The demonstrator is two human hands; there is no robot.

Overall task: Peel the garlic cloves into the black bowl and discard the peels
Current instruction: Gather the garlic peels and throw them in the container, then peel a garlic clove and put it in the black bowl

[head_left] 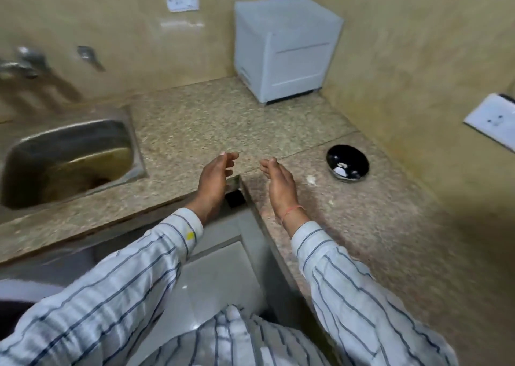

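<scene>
Black bowl sits on granite counter w/ pale bits inside, prob. garlic, too blurred to tell peeled or not. Small pale scrap lies on counter just left of bowl, not touching it. Right hand hovers left of bowl, palm inward, fingers straight and close together, holding nothing. Left hand further left of bowl, facing the right, fingers relaxed, slightly spread, empty. Hands apart. Steel sink far left of bowl; grey box behind it by wall.
</scene>
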